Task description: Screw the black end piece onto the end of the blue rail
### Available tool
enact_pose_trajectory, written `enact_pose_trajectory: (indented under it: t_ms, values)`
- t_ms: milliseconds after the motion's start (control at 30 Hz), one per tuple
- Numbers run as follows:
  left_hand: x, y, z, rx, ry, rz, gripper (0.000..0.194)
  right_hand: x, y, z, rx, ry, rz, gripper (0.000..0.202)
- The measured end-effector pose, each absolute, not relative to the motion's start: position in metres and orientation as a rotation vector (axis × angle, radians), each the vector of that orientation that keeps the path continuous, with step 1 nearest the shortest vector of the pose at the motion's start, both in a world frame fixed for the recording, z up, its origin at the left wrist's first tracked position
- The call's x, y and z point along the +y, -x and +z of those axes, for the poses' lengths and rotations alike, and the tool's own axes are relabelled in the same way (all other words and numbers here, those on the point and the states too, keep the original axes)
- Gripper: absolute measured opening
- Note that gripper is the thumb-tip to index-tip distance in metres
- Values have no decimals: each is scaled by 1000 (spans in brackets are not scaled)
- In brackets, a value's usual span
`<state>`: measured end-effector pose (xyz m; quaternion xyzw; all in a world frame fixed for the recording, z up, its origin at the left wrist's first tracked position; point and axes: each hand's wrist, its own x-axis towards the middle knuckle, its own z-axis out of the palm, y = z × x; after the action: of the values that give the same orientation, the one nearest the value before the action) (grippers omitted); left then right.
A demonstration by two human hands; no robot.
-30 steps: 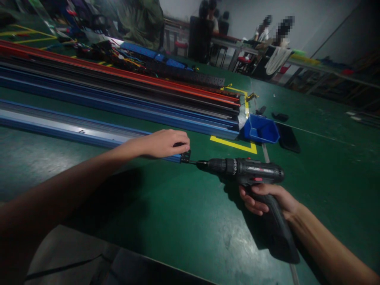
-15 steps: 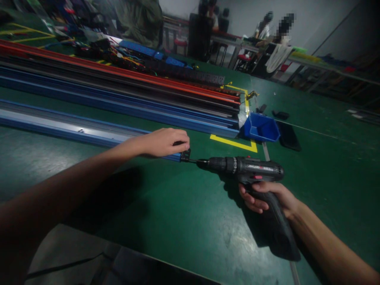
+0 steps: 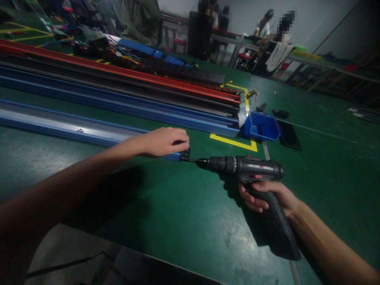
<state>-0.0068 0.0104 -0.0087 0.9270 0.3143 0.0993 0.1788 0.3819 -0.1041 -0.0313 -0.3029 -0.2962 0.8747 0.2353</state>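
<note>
My right hand [image 3: 261, 196] is wrapped round the grip of a black cordless drill [image 3: 246, 166], which points left. Its long thin bit meets a small black end piece [image 3: 185, 154] at the right end of a blue metal profile [image 3: 59, 122]. Over that same end lies my left hand [image 3: 166, 141], its fingers curled down around the profile and the black end piece. The undersides of the left fingers are hidden, and so is the exact spot where the bit's tip sits.
Blue, black and orange profiles [image 3: 118, 97] lie side by side behind. An open blue bin [image 3: 263, 126] stands at their right end, beside a dark flat object [image 3: 289, 135]. Wires [image 3: 118, 55] are heaped farther back. The green table's [image 3: 184, 213] front edge runs below; people sit in the background.
Almost nothing differs. Both hands, the drill and the profile hold the same positions, with only a very slight shift of the view.
</note>
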Motion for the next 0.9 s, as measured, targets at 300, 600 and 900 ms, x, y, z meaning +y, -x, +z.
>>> enact_pose_trajectory:
  t_ms: [300, 600, 900]
  values:
    - [10, 6, -8, 883, -2605, 299, 39, -103, -381, -31, -804, 803, 2415, 24]
    - [11, 7, -9, 884, -2624, 287, 38, -103, -382, -32, -796, 790, 2424, 26]
    - [10, 7, -8, 904, -2607, 283, 39, -104, -382, -30, -776, 774, 2425, 25]
